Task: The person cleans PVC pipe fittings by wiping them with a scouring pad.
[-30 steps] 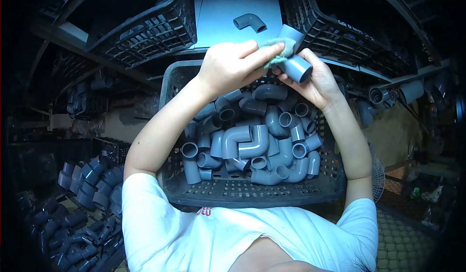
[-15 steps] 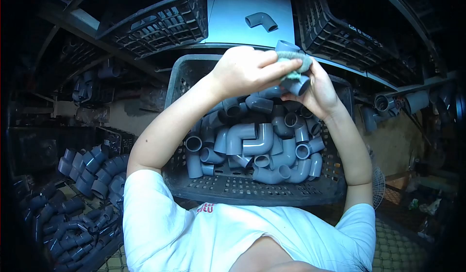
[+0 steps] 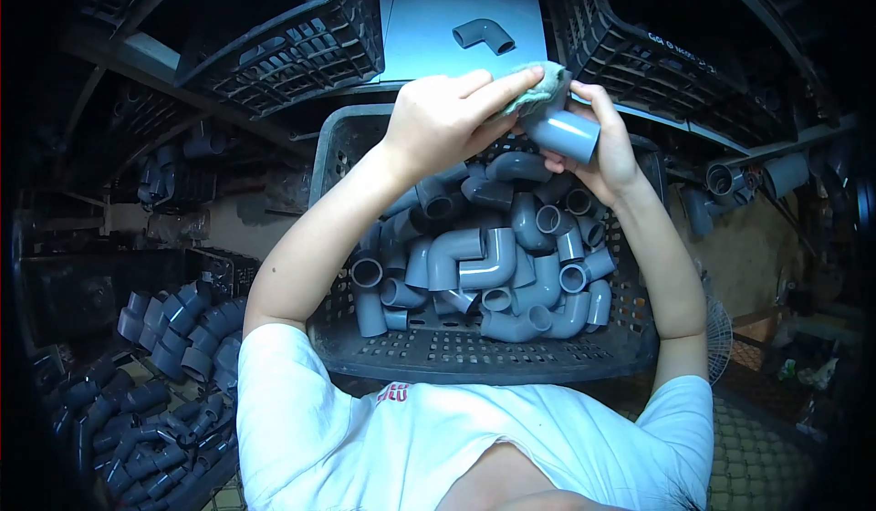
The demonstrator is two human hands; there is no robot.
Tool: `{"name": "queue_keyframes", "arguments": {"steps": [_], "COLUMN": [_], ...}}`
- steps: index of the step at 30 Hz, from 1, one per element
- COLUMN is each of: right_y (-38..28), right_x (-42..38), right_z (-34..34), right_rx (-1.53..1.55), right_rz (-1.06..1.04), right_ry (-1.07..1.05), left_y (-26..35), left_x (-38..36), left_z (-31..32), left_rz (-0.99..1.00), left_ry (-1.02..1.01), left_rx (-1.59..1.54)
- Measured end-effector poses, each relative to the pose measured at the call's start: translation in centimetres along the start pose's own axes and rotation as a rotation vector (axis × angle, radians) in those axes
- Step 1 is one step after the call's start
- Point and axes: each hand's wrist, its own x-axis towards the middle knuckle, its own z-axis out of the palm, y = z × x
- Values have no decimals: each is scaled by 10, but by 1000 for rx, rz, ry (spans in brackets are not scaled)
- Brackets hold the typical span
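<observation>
My right hand [image 3: 610, 144] grips a grey plastic pipe elbow [image 3: 568, 135] above the far side of a black crate. One smooth end of the elbow points toward the right and catches the light. Bunched in the fingers of my left hand [image 3: 447, 126] is a pale green cloth [image 3: 538, 89], pressed against the elbow's other end, which it partly hides. Below both hands, the crate [image 3: 401, 358] holds a heap of similar grey elbows [image 3: 461, 255].
Another elbow [image 3: 485, 35] lies on a white board [image 3: 420, 18] beyond the crate. Black crates [image 3: 292, 46] stand at both sides of it. Many grey fittings [image 3: 173, 328] are piled at the left, and a fan guard [image 3: 718, 338] shows at the right.
The elbow has turned in my right hand, so its smooth side now faces me. My left hand and the cloth have shifted slightly up and left.
</observation>
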Motion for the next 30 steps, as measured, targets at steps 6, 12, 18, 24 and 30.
{"name": "queue_keyframes", "arguments": {"steps": [6, 12, 18, 24, 30], "right_y": [7, 13, 18, 11, 11], "right_x": [2, 7, 3, 14, 11], "right_z": [3, -7, 16, 1, 0], "right_rx": [-86, 135, 115, 180, 200], "right_rz": [14, 107, 2, -97, -61], "right_ry": [119, -23, 216, 30, 177], "left_y": [13, 0, 14, 5, 3], "left_x": [6, -3, 0, -8, 0], "left_z": [1, 3, 15, 17, 22], "left_rz": [126, 19, -4, -41, -25], "left_ry": [-180, -191, -181, -170, -29], "left_rx": [-70, -213, -328, -283, -249]}}
